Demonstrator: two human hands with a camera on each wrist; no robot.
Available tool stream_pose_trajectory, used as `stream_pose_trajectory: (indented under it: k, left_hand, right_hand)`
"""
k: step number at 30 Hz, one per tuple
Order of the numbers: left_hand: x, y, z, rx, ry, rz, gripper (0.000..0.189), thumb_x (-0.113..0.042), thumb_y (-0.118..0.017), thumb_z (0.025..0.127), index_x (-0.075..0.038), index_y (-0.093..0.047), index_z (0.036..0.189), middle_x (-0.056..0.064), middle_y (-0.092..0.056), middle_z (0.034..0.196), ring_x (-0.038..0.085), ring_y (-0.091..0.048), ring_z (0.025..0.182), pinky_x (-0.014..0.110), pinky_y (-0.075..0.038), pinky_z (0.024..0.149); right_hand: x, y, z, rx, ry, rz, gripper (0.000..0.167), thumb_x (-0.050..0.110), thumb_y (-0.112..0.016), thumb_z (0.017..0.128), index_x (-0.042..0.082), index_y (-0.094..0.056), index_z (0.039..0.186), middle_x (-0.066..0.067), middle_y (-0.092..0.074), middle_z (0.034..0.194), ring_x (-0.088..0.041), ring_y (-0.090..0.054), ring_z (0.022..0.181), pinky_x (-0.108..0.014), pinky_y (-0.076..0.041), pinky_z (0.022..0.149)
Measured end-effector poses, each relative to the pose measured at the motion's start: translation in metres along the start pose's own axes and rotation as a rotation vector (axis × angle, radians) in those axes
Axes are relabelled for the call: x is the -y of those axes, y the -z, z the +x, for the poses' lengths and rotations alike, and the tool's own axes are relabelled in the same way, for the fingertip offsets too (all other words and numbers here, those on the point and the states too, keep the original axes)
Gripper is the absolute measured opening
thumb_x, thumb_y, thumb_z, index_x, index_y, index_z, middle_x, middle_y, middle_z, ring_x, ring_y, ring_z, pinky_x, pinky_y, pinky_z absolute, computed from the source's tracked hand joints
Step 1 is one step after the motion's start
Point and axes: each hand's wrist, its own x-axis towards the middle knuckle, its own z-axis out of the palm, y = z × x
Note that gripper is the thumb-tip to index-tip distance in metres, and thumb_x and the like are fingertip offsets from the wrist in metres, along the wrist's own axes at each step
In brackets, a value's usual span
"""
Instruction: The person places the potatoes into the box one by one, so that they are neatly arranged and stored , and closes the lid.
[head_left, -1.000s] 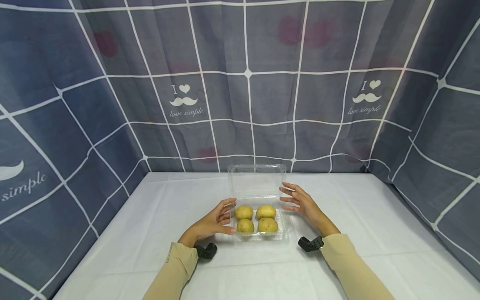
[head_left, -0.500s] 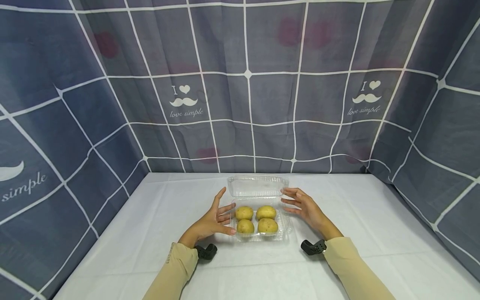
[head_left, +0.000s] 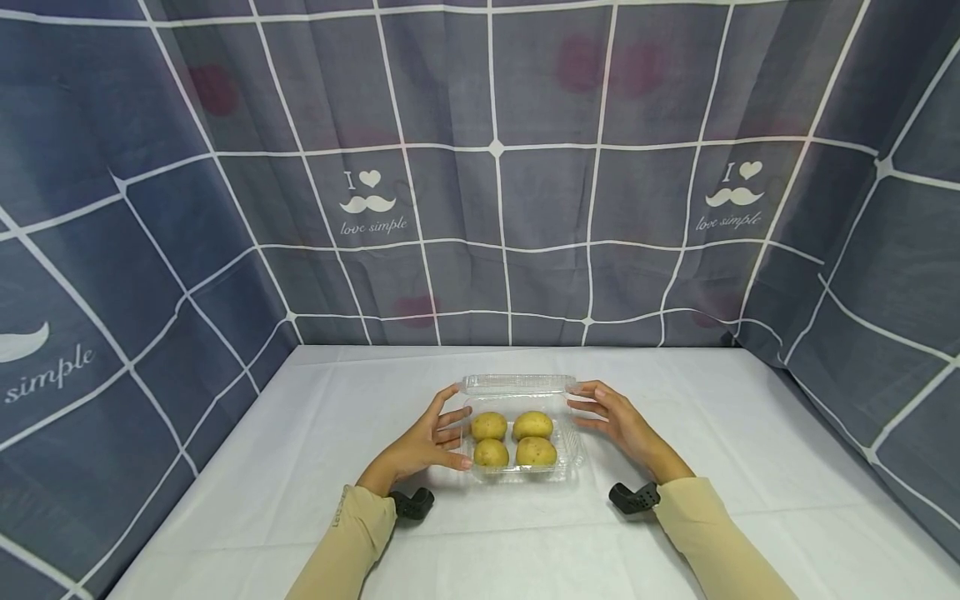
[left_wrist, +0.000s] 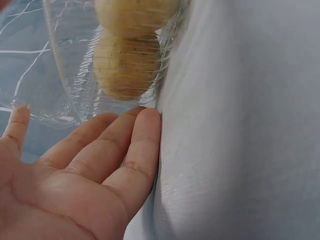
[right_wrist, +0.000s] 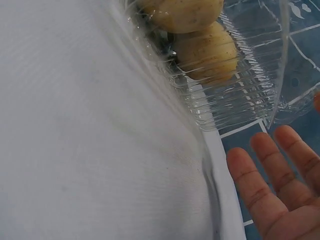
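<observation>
A clear plastic clamshell box (head_left: 525, 477) sits on the table, its hinged lid (head_left: 517, 384) raised at the far side. Several yellow potatoes (head_left: 536, 452) lie inside in two rows. My left hand (head_left: 415, 446) is at the box's left side, index fingertip up by the lid's left corner; in the left wrist view, the other extended fingers (left_wrist: 142, 155) lie right at the ribbed wall. My right hand (head_left: 621, 425) is on the right, its upper fingertip at the lid's right corner. The right wrist view shows its lower fingers (right_wrist: 252, 187) slightly apart from the ribbed wall.
A white cloth (head_left: 487, 550) covers the table. Behind and on both sides hangs a dark blue-grey curtain (head_left: 547, 200) with a white grid and printed words. Black wrist mounts (head_left: 633, 497) sit by both beige sleeves (head_left: 345, 542).
The lid has tilted, its top edge dropping in view. My left index finger has lifted to the lid's left corner. The right hand has shifted slightly right along with the lid's right corner.
</observation>
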Motion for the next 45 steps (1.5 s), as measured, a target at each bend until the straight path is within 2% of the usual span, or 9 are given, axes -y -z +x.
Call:
stream_pose_trajectory:
  k: [3,6,10,14,19,24,28,34,45]
  left_hand:
    - [0.000,0.001,-0.001,-0.007,0.002,-0.014,0.124,-0.011,-0.093,0.087,-0.013,-0.003,0.173,0.035,-0.021,0.173,0.053,-0.033,0.156,0.063,-0.032,0.126]
    - [0.000,0.001,0.000,-0.001,0.000,-0.033,0.120,-0.016,-0.093,0.088,-0.011,-0.007,0.171,0.035,-0.020,0.173,0.054,-0.031,0.156,0.062,-0.032,0.126]
    - [0.002,0.002,0.000,0.014,-0.012,-0.040,0.109,-0.027,-0.089,0.094,-0.008,-0.011,0.168,0.038,-0.020,0.171,0.056,-0.028,0.156,0.059,-0.037,0.125]
    - [0.003,0.002,0.001,0.015,-0.020,-0.024,0.086,-0.025,-0.070,0.107,-0.005,-0.012,0.166,0.040,-0.020,0.170,0.057,-0.026,0.157,0.055,-0.037,0.125]
    - [0.001,0.000,0.001,0.022,-0.021,-0.076,0.069,-0.019,-0.049,0.110,0.001,-0.009,0.163,0.041,-0.016,0.169,0.056,-0.026,0.157,0.057,-0.033,0.128]
    - [-0.002,-0.002,0.001,0.019,-0.001,-0.060,0.069,-0.033,-0.045,0.110,0.001,-0.012,0.160,0.037,-0.023,0.167,0.053,-0.032,0.155,0.055,-0.034,0.127]
    - [-0.005,-0.004,0.001,0.017,0.007,-0.037,0.067,-0.034,-0.041,0.110,0.003,-0.014,0.158,0.038,-0.025,0.164,0.055,-0.033,0.154,0.055,-0.035,0.127]
    - [-0.009,-0.007,0.002,-0.015,0.036,0.000,0.065,-0.031,-0.048,0.108,0.001,-0.018,0.155,0.038,-0.019,0.166,0.051,-0.036,0.151,0.055,-0.039,0.125]
    - [-0.008,-0.007,0.001,-0.026,0.053,0.064,0.070,-0.029,-0.064,0.103,-0.001,-0.024,0.152,0.038,-0.015,0.169,0.056,-0.027,0.156,0.060,-0.042,0.120]
  right_hand:
    - [0.000,0.001,-0.002,-0.011,-0.023,-0.031,0.039,0.020,-0.030,0.119,0.028,-0.064,0.136,0.014,-0.062,0.141,-0.013,-0.062,0.133,-0.031,-0.055,0.109]
    - [0.001,0.001,-0.004,-0.035,-0.057,-0.081,0.037,0.020,-0.032,0.118,0.016,-0.061,0.141,0.007,-0.057,0.144,-0.018,-0.062,0.133,-0.032,-0.055,0.110]
    - [0.004,0.000,-0.005,-0.054,-0.100,-0.146,0.044,0.022,-0.035,0.118,-0.010,-0.049,0.145,-0.013,-0.049,0.149,-0.026,-0.061,0.134,-0.035,-0.055,0.111]
    - [0.007,-0.001,-0.006,-0.039,-0.116,-0.192,0.053,0.023,-0.034,0.117,-0.022,-0.038,0.147,-0.036,-0.038,0.154,-0.025,-0.061,0.134,-0.036,-0.055,0.110]
    - [0.009,-0.002,-0.006,-0.013,-0.109,-0.209,0.053,0.021,-0.033,0.118,-0.022,-0.038,0.148,-0.041,-0.036,0.153,-0.021,-0.063,0.131,-0.040,-0.058,0.108]
    - [0.010,-0.002,-0.006,0.000,-0.109,-0.214,0.052,0.022,-0.034,0.118,-0.020,-0.040,0.147,-0.029,-0.044,0.150,-0.017,-0.061,0.126,-0.041,-0.059,0.105]
    - [0.012,-0.005,-0.006,0.004,-0.126,-0.224,0.048,0.020,-0.036,0.117,-0.019,-0.041,0.146,-0.031,-0.045,0.148,-0.021,-0.060,0.127,-0.040,-0.060,0.103]
    - [0.015,-0.010,-0.006,-0.003,-0.146,-0.271,0.042,0.016,-0.044,0.115,-0.014,-0.043,0.144,-0.035,-0.046,0.145,-0.032,-0.062,0.126,-0.042,-0.061,0.101]
    - [0.012,-0.010,-0.010,-0.011,-0.162,-0.322,0.044,0.014,-0.054,0.110,-0.011,-0.044,0.145,-0.038,-0.045,0.147,-0.032,-0.060,0.123,-0.036,-0.062,0.096]
